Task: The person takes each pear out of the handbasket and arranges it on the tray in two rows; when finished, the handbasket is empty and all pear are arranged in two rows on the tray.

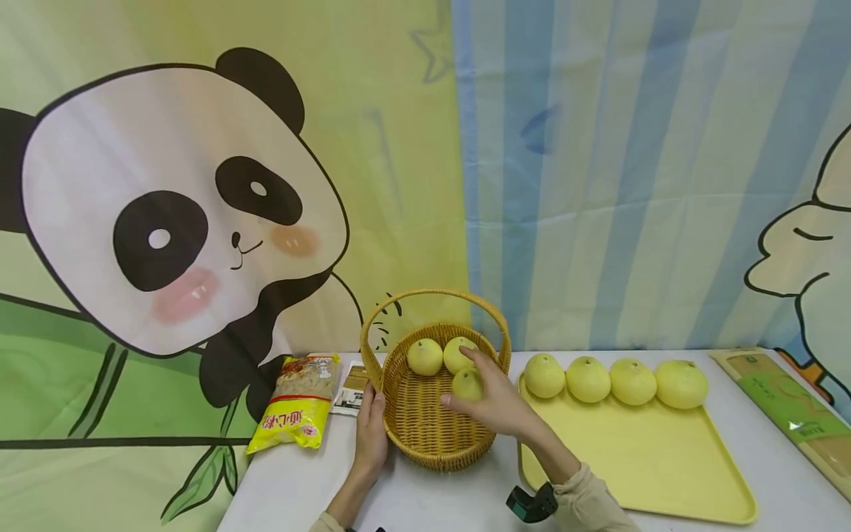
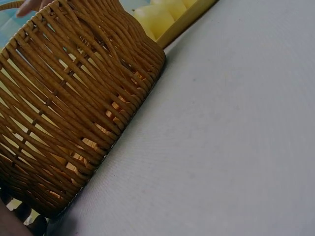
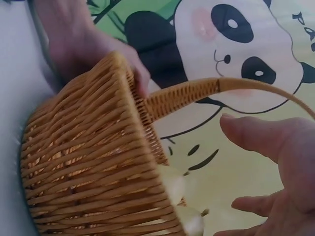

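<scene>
A wicker basket [image 1: 439, 443] with a tall arched handle [image 1: 435, 293] stands on the white table. Inside it lie three pale yellow-green round pears: one pear [image 1: 425, 357] at the back left, another pear [image 1: 457, 359] beside it, and a third pear [image 1: 468, 385] nearer the front right. My left hand [image 1: 371, 436] grips the basket's left side, its thumb at the rim near the handle's foot. Above the basket's right side, my right hand [image 1: 495, 399] has thumb and fingers spread around the third pear. In the right wrist view, nothing shows between the fingers of that hand [image 3: 290, 172].
Several pears [image 1: 634, 382] line the back of a yellow tray [image 1: 638, 465] on the right. A long green-labelled package [image 1: 791, 406] lies beyond it. Left of the basket are a yellow food bag [image 1: 299, 403] and a small packet [image 1: 349, 391]. A printed panda curtain [image 1: 399, 185] hangs behind.
</scene>
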### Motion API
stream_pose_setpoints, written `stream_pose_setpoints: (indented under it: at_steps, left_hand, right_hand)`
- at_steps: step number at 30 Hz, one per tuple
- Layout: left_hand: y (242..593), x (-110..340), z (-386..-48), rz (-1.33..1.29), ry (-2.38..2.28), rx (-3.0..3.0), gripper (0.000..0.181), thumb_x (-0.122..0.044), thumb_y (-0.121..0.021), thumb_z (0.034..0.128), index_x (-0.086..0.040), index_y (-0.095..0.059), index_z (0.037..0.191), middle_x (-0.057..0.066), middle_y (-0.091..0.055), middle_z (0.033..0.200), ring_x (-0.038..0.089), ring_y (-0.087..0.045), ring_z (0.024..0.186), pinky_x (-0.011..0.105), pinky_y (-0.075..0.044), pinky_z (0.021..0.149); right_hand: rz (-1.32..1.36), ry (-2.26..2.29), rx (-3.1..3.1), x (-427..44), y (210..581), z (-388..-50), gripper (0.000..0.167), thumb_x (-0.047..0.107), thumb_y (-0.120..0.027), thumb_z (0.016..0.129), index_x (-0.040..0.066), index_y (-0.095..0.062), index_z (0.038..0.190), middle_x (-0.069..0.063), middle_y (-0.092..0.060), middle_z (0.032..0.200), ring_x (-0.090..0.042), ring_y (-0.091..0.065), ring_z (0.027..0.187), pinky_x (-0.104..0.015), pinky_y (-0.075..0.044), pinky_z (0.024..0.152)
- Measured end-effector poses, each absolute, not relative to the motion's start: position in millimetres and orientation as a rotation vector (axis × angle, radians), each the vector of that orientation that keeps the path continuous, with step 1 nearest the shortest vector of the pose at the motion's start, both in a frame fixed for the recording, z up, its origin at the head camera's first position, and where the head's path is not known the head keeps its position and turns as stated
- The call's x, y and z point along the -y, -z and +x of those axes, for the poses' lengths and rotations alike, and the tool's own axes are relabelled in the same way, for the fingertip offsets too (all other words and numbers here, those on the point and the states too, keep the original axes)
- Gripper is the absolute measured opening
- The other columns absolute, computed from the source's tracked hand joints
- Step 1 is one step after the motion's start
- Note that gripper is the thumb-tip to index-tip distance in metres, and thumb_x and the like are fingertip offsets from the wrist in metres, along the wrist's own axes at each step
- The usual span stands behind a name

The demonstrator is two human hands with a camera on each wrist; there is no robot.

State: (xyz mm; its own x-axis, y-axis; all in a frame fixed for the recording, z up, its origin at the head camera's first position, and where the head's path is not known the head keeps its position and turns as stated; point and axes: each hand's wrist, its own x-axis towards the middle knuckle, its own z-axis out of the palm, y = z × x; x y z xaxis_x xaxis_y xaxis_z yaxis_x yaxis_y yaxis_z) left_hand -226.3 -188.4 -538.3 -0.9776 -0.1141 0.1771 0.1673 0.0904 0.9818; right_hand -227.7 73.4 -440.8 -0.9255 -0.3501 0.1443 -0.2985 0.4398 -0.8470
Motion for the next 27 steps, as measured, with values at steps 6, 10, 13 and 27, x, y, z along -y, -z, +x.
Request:
stream_pose_setpoints:
  at_steps: [6,10,13,27]
  left_hand:
    - [537,189,-225,-0.051,1.982,2.145,0.056,-0.036,-0.028,0.1178,-0.021,-0.019,0.171,0.008,-0.030,0.174,0.029,-0.030,0.161,0.011,-0.029,0.119]
    - [538,188,-226,-0.053,1.978,2.158,0.056,-0.037,-0.028,0.1178,-0.022,-0.018,0.171,0.006,-0.028,0.175,0.029,-0.029,0.161,0.023,-0.027,0.126]
    - [540,187,-226,-0.052,1.980,2.157,0.057,-0.037,-0.028,0.1178,-0.022,-0.017,0.171,0.006,-0.027,0.176,0.028,-0.028,0.162,0.019,-0.027,0.125]
    - [542,187,-228,-0.051,1.997,2.140,0.058,-0.038,-0.028,0.1177,-0.022,-0.016,0.172,0.006,-0.026,0.176,0.028,-0.028,0.162,0.031,-0.026,0.130]
  right_hand:
    - [-0.491,1.529,-2.692,-61,451,-236,0.086,0.048,-0.081,0.091,0.013,-0.045,0.161,-0.016,-0.050,0.161,-0.043,-0.050,0.145,-0.066,-0.046,0.115]
    - [-0.479,1.515,-2.724,-56,449,-239,0.078,0.044,-0.082,0.092,0.010,-0.052,0.156,-0.015,-0.056,0.156,-0.044,-0.054,0.141,-0.065,-0.048,0.112]
    - [-0.495,1.509,-2.704,-54,446,-243,0.072,0.038,-0.082,0.093,0.006,-0.056,0.152,-0.016,-0.059,0.153,-0.044,-0.054,0.141,-0.064,-0.048,0.113]
    - [-0.439,1.473,-2.474,-54,439,-264,0.056,0.014,-0.085,0.090,0.006,-0.065,0.142,-0.019,-0.067,0.140,-0.040,-0.059,0.133,-0.058,-0.051,0.111]
